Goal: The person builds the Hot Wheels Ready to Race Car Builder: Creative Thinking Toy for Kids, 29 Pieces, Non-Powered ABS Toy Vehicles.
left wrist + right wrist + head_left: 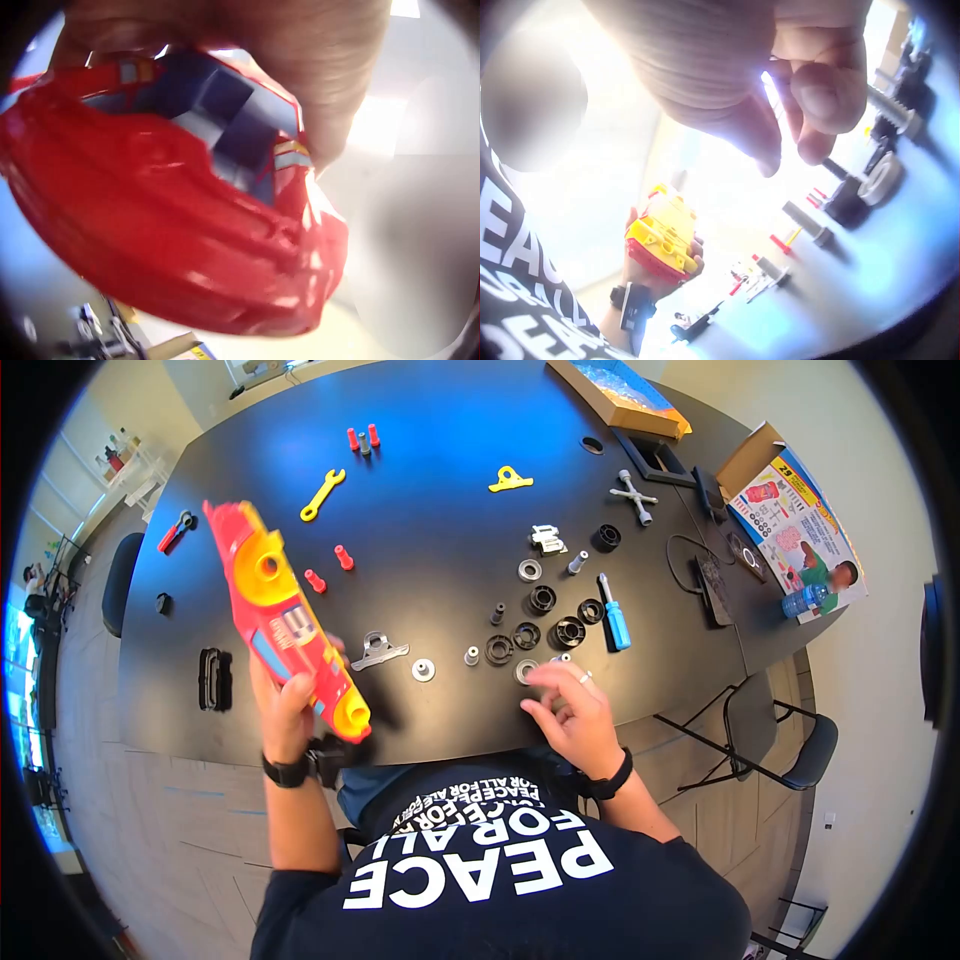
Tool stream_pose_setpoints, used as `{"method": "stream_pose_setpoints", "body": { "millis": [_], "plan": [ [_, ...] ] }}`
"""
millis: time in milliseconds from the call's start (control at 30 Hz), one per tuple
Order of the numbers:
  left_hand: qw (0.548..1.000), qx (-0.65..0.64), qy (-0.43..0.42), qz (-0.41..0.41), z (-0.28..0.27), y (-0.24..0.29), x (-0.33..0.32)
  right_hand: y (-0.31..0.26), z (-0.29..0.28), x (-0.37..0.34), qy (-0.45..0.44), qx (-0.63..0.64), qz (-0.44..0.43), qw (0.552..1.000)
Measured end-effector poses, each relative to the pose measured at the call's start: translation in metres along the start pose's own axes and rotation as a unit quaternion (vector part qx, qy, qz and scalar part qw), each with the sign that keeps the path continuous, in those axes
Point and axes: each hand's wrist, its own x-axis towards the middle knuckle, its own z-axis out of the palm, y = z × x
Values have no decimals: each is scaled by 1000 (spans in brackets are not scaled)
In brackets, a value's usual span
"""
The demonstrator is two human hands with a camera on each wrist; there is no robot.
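Observation:
A red and yellow toy car body (285, 622) is gripped by the left hand (283, 710) above the table's left part, its yellow underside facing the head camera. In the left wrist view the red shell (150, 217) fills the middle, with fingers (322, 67) round its blue-windowed side. The right hand (583, 728) hovers at the table's front edge, fingers loosely bent, with a gap between thumb and fingers and nothing seen in them. Just beyond its fingertips lies a grey ring (525, 672). Black wheels (569, 632) and a blue screwdriver (615, 622) lie farther off.
On the black table (430, 540) are a grey bracket (380, 650), a grey flanged piece (423, 670), red bolts (344, 557), a yellow wrench (323, 495), a yellow bracket (511, 479) and a grey cross wrench (632, 498). Boxes (790, 510) stand at the right.

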Motion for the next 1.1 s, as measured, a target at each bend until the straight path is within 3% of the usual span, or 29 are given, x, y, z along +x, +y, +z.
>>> {"method": "stream_pose_setpoints", "body": {
  "millis": [33,67,133,200,267,367,400,467,533,633,733,767,800,867,1000,1067,1100],
  "plan": [
    [997,-61,28,33,14,-10,-13,-5,9,10,14,-2,-26,1000],
    [987,-154,34,-4,17,-20,-27,-9,14,19,29,-5,-53,998],
    [952,-298,29,-62,19,-41,-48,-13,21,33,-21,-26,-7,999],
    [945,-320,20,-64,21,-58,-67,-7,33,44,-45,-107,10,993],
    [959,-276,30,-50,22,-68,-77,5,42,51,-47,-133,-29,990],
    [954,-284,86,-25,33,-71,-80,13,45,56,-80,-138,3,987],
    [954,-284,93,-25,34,-71,-79,14,45,57,-51,-147,-48,987],
    [960,-247,129,-23,34,-73,-78,-16,34,59,-13,-74,0,997],
    [971,-184,148,-26,39,-71,-73,-32,26,60,4,25,-45,999],
    [973,-140,184,4,41,-87,-64,-38,28,52,-75,250,-64,963],
    [976,-88,200,10,49,-94,-59,-40,54,48,-130,300,-126,937],
    [977,-74,198,24,55,-91,-57,-42,70,41,-131,376,-87,913],
    [977,-74,198,23,58,-88,-56,-41,75,42,-139,301,-125,935],
    [976,-56,206,37,60,-85,-58,-46,82,38,-198,277,-75,937],
    [978,-52,201,27,50,-85,-60,-57,81,44,-203,204,-69,955],
    [978,-57,202,23,47,-87,-60,-53,85,48,-170,168,-172,956],
    [978,-63,198,21,47,-88,-60,-48,87,46,-180,159,-171,956]
  ]
}}
